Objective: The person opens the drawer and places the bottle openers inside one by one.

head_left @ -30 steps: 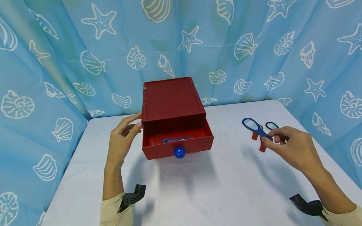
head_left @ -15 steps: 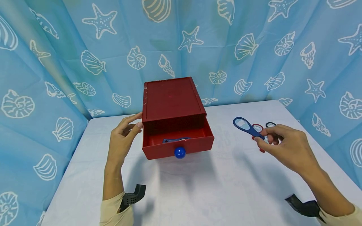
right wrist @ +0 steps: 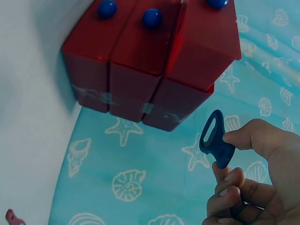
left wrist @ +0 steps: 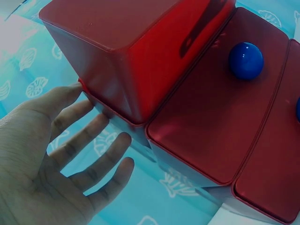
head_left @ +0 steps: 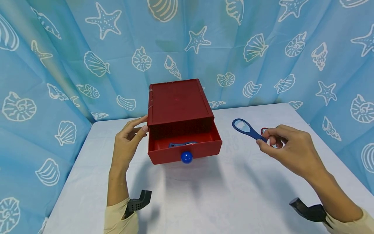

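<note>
My right hand [head_left: 295, 151] pinches a blue magnifying glass [head_left: 252, 131] by the end of its handle, lens pointing left above the table. In the right wrist view the magnifying glass [right wrist: 222, 149] sits between thumb and fingertips. A dark red drawer cabinet [head_left: 176, 102] stands at the middle, its top drawer [head_left: 163, 158] pulled out. Inside that drawer lies a blue tool [head_left: 181, 144], partly hidden by the front. My left hand [head_left: 125, 143] touches the cabinet's left side, fingers extended; the left wrist view shows the thumb at the cabinet's edge.
A red magnifying glass [head_left: 264, 130] on the table is mostly hidden behind my right hand. Blue round knobs [right wrist: 152, 18] stick out from the stacked drawers. A blue shell-print curtain [head_left: 222, 52] hangs behind the white table [head_left: 233, 201].
My right hand has carried the blue magnifying glass leftward, away from the other magnifying glasses and toward the cabinet. The left hand and the drawer have stayed in place.
</note>
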`<control>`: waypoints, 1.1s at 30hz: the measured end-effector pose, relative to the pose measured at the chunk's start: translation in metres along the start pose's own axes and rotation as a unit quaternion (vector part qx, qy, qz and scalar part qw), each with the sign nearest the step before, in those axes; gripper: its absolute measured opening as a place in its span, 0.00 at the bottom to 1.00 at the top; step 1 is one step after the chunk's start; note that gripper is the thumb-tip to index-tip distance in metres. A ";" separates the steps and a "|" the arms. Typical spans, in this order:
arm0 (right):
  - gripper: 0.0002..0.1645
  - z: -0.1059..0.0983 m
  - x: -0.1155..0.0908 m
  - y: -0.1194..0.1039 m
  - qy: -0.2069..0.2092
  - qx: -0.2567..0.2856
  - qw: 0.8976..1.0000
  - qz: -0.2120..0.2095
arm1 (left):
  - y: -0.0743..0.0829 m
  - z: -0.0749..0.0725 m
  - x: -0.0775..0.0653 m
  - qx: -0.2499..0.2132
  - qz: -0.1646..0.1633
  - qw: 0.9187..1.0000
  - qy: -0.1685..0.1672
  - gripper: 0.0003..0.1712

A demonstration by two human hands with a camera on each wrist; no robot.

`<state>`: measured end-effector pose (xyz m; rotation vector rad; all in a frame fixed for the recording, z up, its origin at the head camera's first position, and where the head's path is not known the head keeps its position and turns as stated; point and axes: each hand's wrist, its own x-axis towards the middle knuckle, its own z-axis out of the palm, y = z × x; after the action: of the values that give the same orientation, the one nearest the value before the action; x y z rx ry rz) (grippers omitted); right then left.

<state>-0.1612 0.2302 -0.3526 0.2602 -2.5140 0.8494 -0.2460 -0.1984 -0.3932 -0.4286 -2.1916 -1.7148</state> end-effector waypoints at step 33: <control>0.10 0.018 0.015 -0.039 -0.018 0.037 0.997 -0.070 | 0.002 -0.003 -0.004 0.000 -0.006 1.000 -0.004 0.22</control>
<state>-0.1685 0.1879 -0.3372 0.4734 -2.4676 0.8890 -0.2411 -0.2015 -0.3927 -0.4233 -2.2047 -1.7213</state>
